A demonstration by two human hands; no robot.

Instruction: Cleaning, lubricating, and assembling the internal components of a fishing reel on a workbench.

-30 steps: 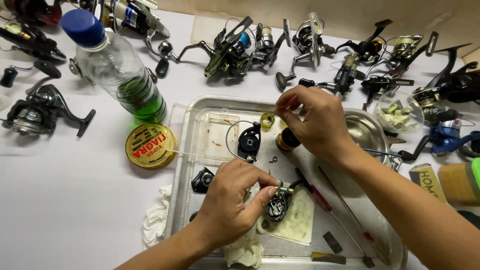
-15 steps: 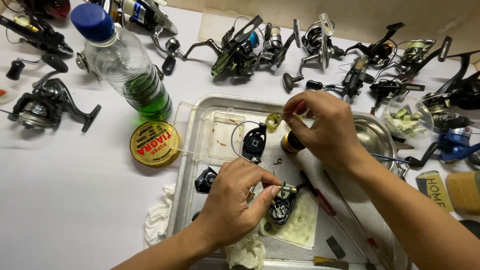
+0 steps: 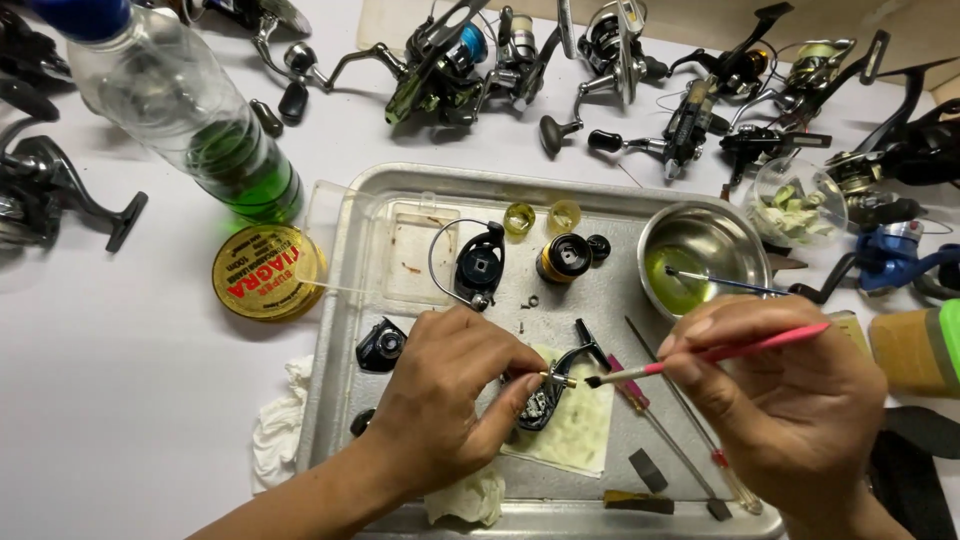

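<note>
Reel body (image 3: pixel 545 400), black, partly stripped, lies on stained yellow-green paper pad (image 3: pixel 575 430) inside metal tray (image 3: pixel 350 330). Left hand (image 3: pixel 450 400) clamps it from left; thumb and forefinger pressed together on small brass shaft (image 3: pixel 558 379) projecting right. Right hand (image 3: pixel 780 400) pinches pink-handled brush (image 3: pixel 700 358); dark bristle tip just beside shaft end, contact not discernible. Steel bowl (image 3: pixel 705 260) with greenish liquid sits at tray's upper right. Black spool (image 3: pixel 562 258) and bail-arm rotor (image 3: pixel 478 265) near tray centre. Green-liquid bottle (image 3: pixel 200 120) outside tray, upper left.
</note>
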